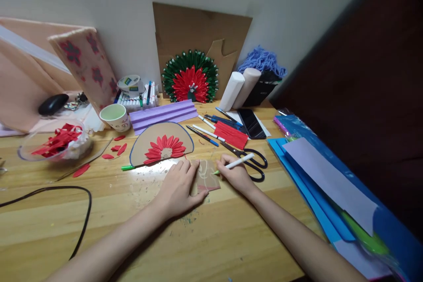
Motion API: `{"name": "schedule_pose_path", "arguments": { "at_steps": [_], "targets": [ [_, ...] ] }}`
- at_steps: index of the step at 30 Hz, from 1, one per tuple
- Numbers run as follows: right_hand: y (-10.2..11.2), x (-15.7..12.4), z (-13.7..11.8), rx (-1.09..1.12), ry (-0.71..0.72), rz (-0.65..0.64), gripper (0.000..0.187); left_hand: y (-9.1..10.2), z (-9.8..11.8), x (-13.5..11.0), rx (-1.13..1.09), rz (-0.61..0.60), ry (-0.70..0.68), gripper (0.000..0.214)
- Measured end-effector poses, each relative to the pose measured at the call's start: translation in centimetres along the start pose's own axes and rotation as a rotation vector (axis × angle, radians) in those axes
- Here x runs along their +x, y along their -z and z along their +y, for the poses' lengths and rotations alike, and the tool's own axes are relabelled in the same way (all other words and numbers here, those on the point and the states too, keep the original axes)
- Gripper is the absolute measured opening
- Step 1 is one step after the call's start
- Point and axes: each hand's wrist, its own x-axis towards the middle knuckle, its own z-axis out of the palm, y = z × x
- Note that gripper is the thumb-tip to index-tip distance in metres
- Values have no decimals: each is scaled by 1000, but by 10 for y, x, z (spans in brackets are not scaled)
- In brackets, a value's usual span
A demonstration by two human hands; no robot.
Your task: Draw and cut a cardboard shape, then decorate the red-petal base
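On the table, a small piece of brown cardboard (pixel 211 180) carries pale curved lines and a reddish strip along its lower edge. My left hand (pixel 180 185) lies flat over its left side, fingers stretched and thumb apart, pressing it down. A white marker (pixel 239 161) with a light green tip is pinched in my right hand (pixel 233 174); the tip is at the cardboard's right side. Just beyond my left hand lies a half-round cardboard fan shape (pixel 142 145) with a blue edge and red paper petals (pixel 165 146). Black-handled scissors (pixel 261 158) lie beside my right hand.
A peacock-like red and green paper fan (pixel 191 80) leans against cardboard (pixel 185 26) at the wall. To the left stand a paper cup (pixel 115 117) and a bowl of red scraps (pixel 56 143). Pens, red crepe paper (pixel 231 135), a phone (pixel 251 123) and blue sheets (pixel 297 176) lie right.
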Motion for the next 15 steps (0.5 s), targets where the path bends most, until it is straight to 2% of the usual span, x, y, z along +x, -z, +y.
{"name": "schedule_pose_path", "arguments": {
  "at_steps": [4,10,15],
  "targets": [
    [-1,0,2,-2,23,10,33,1,1,-1,-14,1,25,61],
    [-2,7,-1,216,-17,79,30,2,3,-3,-18,1,48,62],
    [0,7,-5,241,45,12,21,-1,2,-5,-30,20,54,62]
  ]
}}
